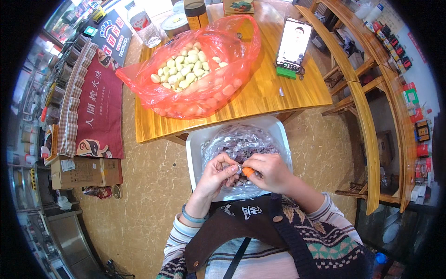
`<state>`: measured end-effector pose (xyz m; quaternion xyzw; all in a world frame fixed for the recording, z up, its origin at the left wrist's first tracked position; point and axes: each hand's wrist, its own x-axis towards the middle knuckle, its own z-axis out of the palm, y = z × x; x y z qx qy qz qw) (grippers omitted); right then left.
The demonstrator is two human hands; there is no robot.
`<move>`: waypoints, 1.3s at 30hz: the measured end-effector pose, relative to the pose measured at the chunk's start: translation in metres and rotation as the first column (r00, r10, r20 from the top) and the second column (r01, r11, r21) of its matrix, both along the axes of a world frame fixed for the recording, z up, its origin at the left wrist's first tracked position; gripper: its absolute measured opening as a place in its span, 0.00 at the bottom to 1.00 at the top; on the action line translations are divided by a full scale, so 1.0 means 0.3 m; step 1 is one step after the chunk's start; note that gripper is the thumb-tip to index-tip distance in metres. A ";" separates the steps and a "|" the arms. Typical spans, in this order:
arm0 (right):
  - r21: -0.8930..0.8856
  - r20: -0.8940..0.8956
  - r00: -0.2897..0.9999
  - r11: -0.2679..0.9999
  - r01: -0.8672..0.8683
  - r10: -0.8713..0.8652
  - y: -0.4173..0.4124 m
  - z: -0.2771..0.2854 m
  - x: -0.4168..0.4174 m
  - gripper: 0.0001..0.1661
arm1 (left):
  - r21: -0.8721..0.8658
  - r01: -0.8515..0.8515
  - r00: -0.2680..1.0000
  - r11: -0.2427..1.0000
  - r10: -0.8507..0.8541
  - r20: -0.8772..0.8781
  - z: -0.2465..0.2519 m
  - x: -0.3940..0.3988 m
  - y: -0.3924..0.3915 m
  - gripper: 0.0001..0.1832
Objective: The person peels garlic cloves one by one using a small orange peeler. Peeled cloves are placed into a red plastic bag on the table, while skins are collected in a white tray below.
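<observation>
Over a white plastic bin (193,164) in my lap, my left hand (217,174) pinches a small purple-skinned clove, likely garlic (239,170). My right hand (270,172) is beside it, with an orange covering or small orange tool (248,171) at its thumb and fingertips; I cannot tell which. A clear plastic bag (216,139) lines the bin and holds many purple skins and cloves (259,142). On the wooden table (303,101), a red plastic bag (240,66) stands open around many pale peeled cloves (184,68).
A phone (294,43) leans on a green stand (286,72) at the table's right. A clear bottle (144,26), a round tin (175,24) and a dark jar (195,14) stand at the back. Wooden benches (362,115) are at right, cardboard boxes (85,172) at left.
</observation>
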<state>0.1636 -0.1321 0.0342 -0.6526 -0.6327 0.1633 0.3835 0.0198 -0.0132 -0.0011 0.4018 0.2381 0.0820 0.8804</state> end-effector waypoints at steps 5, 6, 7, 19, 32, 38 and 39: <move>0.049 -0.001 1.000 0.999 0.021 -0.021 -0.001 -0.011 -0.007 0.06 | -0.036 0.043 0.999 0.998 -0.042 0.026 -0.002 0.000 0.003 0.06; 0.075 -0.004 1.000 0.997 0.022 -0.022 -0.003 -0.016 -0.009 0.05 | -0.044 0.049 0.998 0.998 -0.048 0.031 -0.003 -0.001 0.002 0.06; 0.053 -0.009 0.999 0.998 0.034 -0.033 -0.006 -0.012 -0.012 0.05 | -0.043 0.052 0.998 0.998 -0.051 0.023 -0.004 -0.001 0.001 0.06; 0.020 -0.007 0.983 0.983 0.183 -0.182 -0.025 -0.002 -0.007 0.06 | -0.148 0.064 0.994 0.987 -0.050 0.094 0.010 -0.008 -0.007 0.04; -0.282 -0.814 0.488 0.949 0.143 -0.315 -0.033 -0.047 0.029 0.07 | -0.008 -0.023 1.000 1.000 0.023 -0.006 -0.049 0.001 -0.024 0.13; -0.251 -0.822 0.497 0.960 0.120 -0.277 -0.026 -0.051 0.018 0.06 | -0.241 0.046 0.999 0.970 -0.052 -0.017 -0.052 0.010 -0.029 0.21; -0.254 -0.819 0.502 0.960 0.113 -0.276 -0.023 -0.047 0.014 0.06 | -0.285 0.061 0.998 0.957 -0.066 -0.009 -0.048 0.003 -0.027 0.22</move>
